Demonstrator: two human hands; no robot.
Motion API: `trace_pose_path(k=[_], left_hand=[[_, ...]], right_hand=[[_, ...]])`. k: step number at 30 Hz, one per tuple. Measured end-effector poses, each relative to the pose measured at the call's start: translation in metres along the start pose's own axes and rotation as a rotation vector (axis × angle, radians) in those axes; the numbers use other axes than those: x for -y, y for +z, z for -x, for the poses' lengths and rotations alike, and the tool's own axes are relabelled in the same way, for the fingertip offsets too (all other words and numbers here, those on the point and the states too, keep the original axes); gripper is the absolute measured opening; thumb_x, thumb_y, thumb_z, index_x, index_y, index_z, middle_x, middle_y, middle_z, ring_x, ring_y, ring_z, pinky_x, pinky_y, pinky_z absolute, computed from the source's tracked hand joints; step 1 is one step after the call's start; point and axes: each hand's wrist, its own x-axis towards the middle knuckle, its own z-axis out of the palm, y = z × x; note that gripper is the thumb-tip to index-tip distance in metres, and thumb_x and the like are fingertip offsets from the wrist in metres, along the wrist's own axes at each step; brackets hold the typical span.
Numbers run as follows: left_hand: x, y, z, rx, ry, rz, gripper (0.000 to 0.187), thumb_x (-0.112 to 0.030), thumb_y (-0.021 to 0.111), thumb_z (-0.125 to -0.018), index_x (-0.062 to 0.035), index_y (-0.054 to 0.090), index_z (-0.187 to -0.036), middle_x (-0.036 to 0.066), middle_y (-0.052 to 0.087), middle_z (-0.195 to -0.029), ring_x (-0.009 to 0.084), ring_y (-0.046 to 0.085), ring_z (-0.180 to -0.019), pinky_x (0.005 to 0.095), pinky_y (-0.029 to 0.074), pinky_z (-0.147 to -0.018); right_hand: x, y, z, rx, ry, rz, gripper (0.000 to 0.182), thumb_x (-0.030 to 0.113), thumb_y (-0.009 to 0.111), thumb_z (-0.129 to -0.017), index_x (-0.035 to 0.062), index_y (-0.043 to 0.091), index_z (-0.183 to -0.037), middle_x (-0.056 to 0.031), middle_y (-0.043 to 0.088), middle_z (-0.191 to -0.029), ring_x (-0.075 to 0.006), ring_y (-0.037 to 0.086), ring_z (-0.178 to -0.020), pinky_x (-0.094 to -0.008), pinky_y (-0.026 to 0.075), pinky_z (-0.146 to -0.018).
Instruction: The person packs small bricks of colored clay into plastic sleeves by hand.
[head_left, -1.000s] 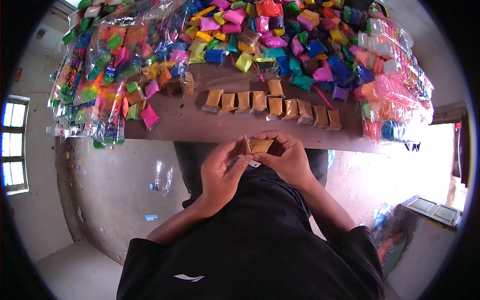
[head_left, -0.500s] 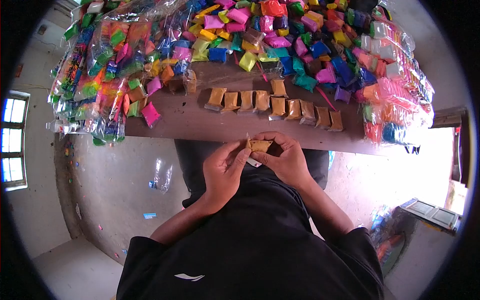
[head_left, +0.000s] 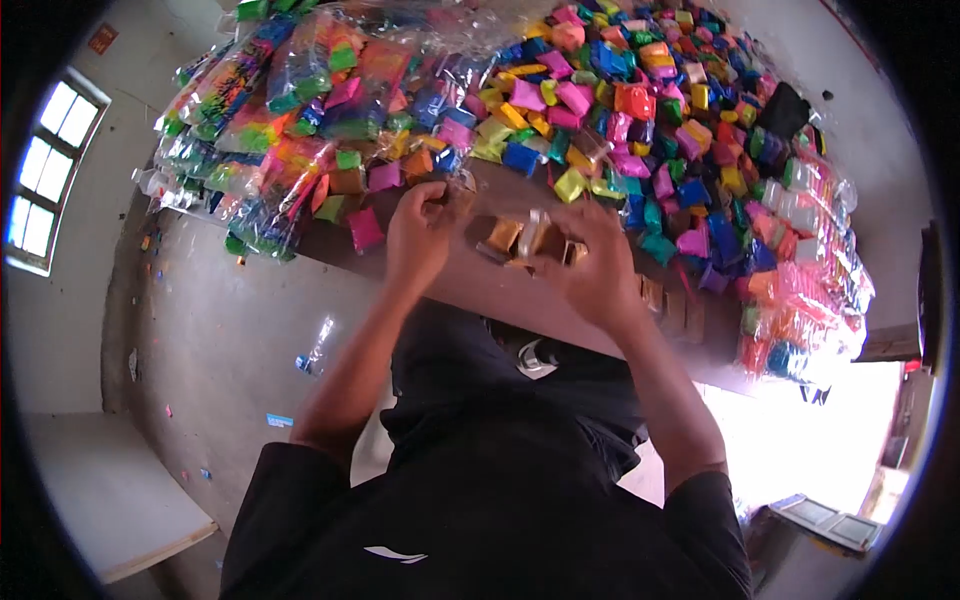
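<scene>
My left hand point(head_left: 418, 240) is over the table edge, with thumb and forefinger curled but a little apart. Beside its fingertips is a small brown packet point(head_left: 462, 193) in clear wrap; I see no firm hold on it. My right hand point(head_left: 598, 265), smeared by motion, hovers over a row of small brown packets. A brown packet in glossy clear wrap point(head_left: 540, 238) is between its thumb and fingers; whether it is gripped cannot be made out. Another brown packet point(head_left: 502, 236) lies to its left. More packets point(head_left: 655, 293) show right of the wrist, partly hidden.
A heap of colourful small packets point(head_left: 640, 100) covers the back of the brown table point(head_left: 480, 290). Clear bags of packets lie at left point(head_left: 280, 140) and right point(head_left: 800, 270). A bright pink packet point(head_left: 366, 230) is near the front edge. Scraps dot the floor point(head_left: 220, 340).
Both hands have moved from the table's front edge up over the tabletop and apart. They no longer hold a brown packet together. The view has turned and tilted.
</scene>
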Motion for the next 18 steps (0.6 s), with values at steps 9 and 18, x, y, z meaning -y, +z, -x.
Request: trace_pose_path(k=[9, 18], left_hand=[[0.041, 0.01, -0.042, 0.252, 0.044, -0.116, 0.048, -0.017, 0.085, -0.078, 0.0002, 0.06, -0.115, 0.017, 0.069, -0.11, 0.0355, 0.069, -0.1, 0.0427, 0.054, -0.089], [0.036, 0.018, -0.026, 0.27, 0.013, -0.159, 0.045, -0.01, 0.082, -0.081, 0.0003, 0.062, -0.12, 0.02, 0.07, -0.109, 0.0406, 0.067, -0.105, 0.0451, 0.053, -0.09]], right_hand=[[-0.103, 0.07, -0.109, 0.253, 0.213, 0.038, 0.056, 0.038, 0.088, -0.071, -0.0006, 0.07, -0.108, -0.0166, 0.075, -0.097, -0.0262, 0.073, -0.086, -0.037, 0.056, -0.08], [-0.119, 0.071, -0.121, 0.323, 0.453, -0.096, 0.044, 0.024, 0.089, -0.076, 0.0009, 0.07, -0.109, -0.008, 0.075, -0.1, -0.0169, 0.07, -0.091, -0.0342, 0.056, -0.083]])
